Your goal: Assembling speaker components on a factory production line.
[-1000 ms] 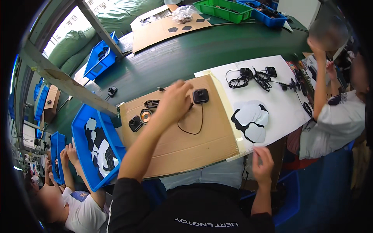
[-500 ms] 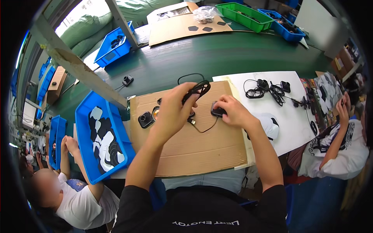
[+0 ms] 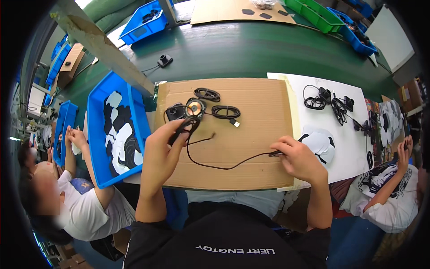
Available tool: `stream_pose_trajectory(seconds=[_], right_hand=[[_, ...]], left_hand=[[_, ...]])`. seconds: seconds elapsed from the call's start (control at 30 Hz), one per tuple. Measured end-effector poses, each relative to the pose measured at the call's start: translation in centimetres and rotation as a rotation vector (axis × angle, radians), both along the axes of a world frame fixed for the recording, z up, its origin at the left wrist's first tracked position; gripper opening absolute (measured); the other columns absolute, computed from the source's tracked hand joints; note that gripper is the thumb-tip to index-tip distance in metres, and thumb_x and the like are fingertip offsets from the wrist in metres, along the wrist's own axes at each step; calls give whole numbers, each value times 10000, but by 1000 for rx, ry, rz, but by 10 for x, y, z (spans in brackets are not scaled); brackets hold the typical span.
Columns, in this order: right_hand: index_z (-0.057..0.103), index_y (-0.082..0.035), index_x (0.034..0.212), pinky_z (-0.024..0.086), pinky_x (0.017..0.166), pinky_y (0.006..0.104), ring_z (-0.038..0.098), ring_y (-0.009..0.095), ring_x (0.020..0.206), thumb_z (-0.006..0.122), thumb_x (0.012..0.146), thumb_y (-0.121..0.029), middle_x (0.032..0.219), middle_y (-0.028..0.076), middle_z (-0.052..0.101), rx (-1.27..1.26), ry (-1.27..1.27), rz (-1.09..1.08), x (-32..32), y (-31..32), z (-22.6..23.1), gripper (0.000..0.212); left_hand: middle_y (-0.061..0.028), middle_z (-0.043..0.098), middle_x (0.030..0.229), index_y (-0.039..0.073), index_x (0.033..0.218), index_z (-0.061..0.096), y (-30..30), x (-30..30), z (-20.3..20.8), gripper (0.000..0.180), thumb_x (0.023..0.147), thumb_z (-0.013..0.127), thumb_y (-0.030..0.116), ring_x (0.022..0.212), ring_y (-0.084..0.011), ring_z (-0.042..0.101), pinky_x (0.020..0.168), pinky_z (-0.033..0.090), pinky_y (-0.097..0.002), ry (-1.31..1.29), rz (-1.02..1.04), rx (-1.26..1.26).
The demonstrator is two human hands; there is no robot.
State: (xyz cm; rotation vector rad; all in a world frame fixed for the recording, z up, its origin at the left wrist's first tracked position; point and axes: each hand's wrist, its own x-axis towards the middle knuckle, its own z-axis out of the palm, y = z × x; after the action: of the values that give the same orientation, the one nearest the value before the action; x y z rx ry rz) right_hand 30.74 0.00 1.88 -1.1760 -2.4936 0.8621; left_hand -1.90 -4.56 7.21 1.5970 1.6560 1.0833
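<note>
My left hand (image 3: 162, 150) is closed around a bundled black cable (image 3: 193, 124), above the left part of a cardboard sheet (image 3: 242, 177). One strand of the cable sags across the cardboard to my right hand (image 3: 301, 160). That hand is closed on a small dark piece (image 3: 275, 154) at the strand's end, mostly hidden by the fingers. Beyond my left hand lie a black square device (image 3: 174, 112) and a round speaker-like part (image 3: 195, 107) with a copper-coloured centre. Two coiled black cables (image 3: 226, 112) rest beside them, one with a silver USB plug (image 3: 234, 122).
A blue bin (image 3: 99, 167) of black and white cut pieces stands left, near a slanting post (image 3: 105, 49). On white board (image 3: 286, 89) at right lie black cabled devices (image 3: 324, 95) and white pads (image 3: 317, 142). People work on both sides. Bins (image 3: 313, 15) stand at the back.
My right hand has moved right and nearer, lifting the small dark piece. My left hand has gone left with the cable bundle, and the strand now stretches between them. The view has shifted.
</note>
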Motion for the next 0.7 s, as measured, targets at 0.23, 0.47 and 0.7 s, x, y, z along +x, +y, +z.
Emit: stream_pose_trajectory(seconds=[0.23,0.47,0.7], right_hand=[[590,-51,1089,500,743,311,613,250,810,592,765,48,992,85,613,-114,88,50,-21,22,-9,339],[615,-22,1072,488,745,304,601,214,844,640,747,47,1017,82,624,-306,302,-50,-47,25,-22,334],[583,-51,1190,454,899,354,572,250,1002,704,744,-25,1109,93,612,142,241,-465,12,-20,-22,463]], left_hand=[[-140,627,1053,-15,1176,574,0,0,-21,403,777,632,-8,826,-246,604,768,492,-309,742,-87,-72],[-134,589,1114,22,1244,535,-21,76,-53,482,787,671,94,959,-280,565,872,461,-355,378,-241,225],[-109,618,958,11,1159,595,16,89,-102,350,818,638,74,816,-211,583,741,484,-312,233,-331,156]])
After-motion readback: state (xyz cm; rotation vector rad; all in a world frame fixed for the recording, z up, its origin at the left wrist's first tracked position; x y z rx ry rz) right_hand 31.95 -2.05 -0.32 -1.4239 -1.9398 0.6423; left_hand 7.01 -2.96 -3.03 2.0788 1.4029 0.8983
